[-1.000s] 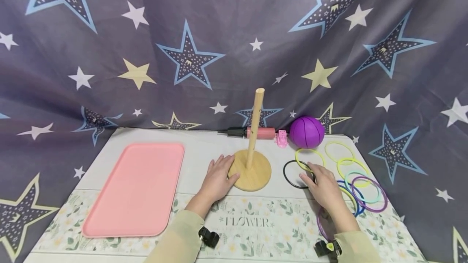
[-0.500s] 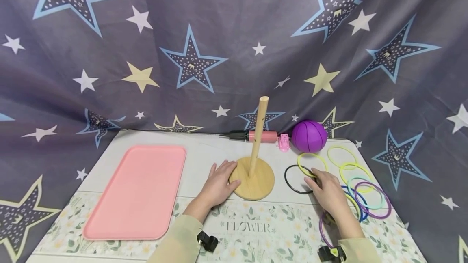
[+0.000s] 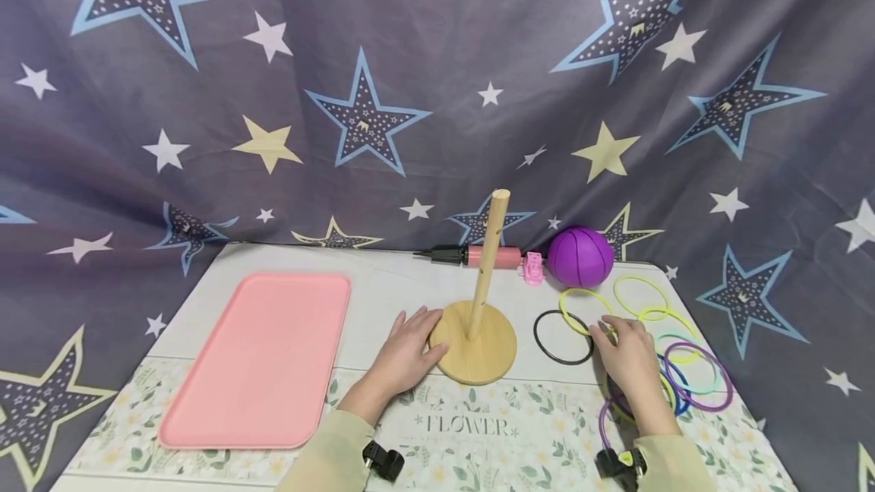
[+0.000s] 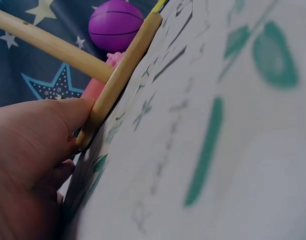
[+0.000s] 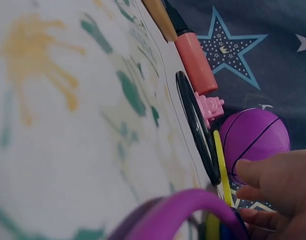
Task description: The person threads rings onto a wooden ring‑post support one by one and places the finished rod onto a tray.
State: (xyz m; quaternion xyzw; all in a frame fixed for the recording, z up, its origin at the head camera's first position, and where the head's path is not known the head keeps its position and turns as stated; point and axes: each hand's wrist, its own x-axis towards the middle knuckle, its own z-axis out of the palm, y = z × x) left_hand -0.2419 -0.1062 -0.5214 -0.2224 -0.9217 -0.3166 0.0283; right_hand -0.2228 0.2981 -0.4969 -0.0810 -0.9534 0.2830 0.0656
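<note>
My left hand (image 3: 403,355) on the wooden stand (image 3: 477,348); my right hand (image 3: 632,359) close by the yellow ring (image 5: 223,167).
Left: I find my thumb and fingers spread around the left edge of the round base, holding it; contact confirmed at the thumb. The stand is upright, its pole rising to the right of these fingertips. The pink tray (image 3: 256,359) lies well apart, left of these fingers. Right: I record bent fingers, with thumb and index finger parted. The yellow ring is immediately at these fingertips; whether they touch it I cannot determine. The black ring (image 3: 564,362) lies just left of my right thumb, overlapping the yellow ring in the head view. The purple ball (image 3: 581,257) sits beyond the right fingertips, near the table's far edge.
</note>
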